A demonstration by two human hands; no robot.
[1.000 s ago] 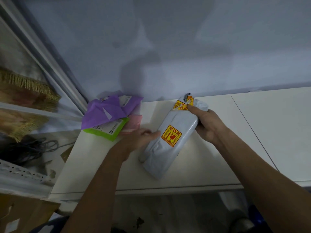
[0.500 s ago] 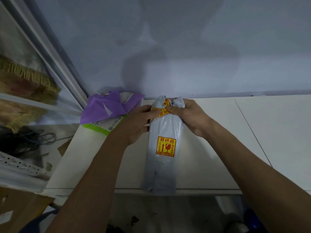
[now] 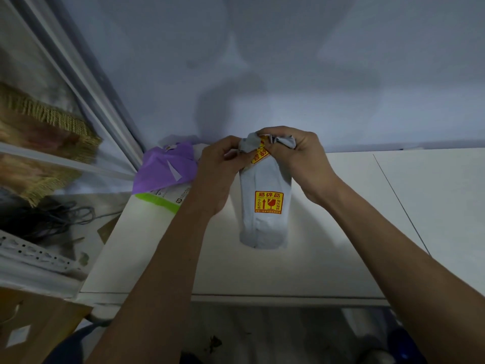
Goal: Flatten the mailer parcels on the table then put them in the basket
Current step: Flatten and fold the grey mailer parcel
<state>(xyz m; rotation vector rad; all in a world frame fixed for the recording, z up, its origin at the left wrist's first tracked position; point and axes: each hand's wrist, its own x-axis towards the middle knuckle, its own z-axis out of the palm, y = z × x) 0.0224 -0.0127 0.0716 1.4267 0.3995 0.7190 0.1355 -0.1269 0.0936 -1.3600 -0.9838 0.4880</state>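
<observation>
- A grey plastic mailer parcel (image 3: 265, 206) sits near the middle of the white table (image 3: 262, 269), lengthwise away from the person, with its near end on the table top.
- The parcel looks plump and rounded; what is inside it is hidden by the opaque plastic.
- A square yellow sticker with red print and a broken-glass sign (image 3: 268, 202) sits on the parcel's upper face, and a second yellow sticker (image 3: 259, 155) is crumpled at its far end.
- The left hand (image 3: 217, 174) pinches the bunched far end of the parcel from the left, its fingers curled in against the plastic.
- The right hand (image 3: 301, 158) grips the same bunched end from the right, its fingers folded over the top of the gathered plastic.
- The two hands are close together, almost touching over the crumpled sticker.
- A purple plastic mailer (image 3: 162, 166) lies at the table's far left corner, just beside the left hand.
- It rests on a green-edged mailer with a white printed label (image 3: 160, 200); the contents of both are out of sight.
- A brown cardboard box (image 3: 31, 332) stands below the table's left edge, and I cannot tell what is in it.
- A tangle of dark cables (image 3: 52, 219) lies left of the table.
</observation>
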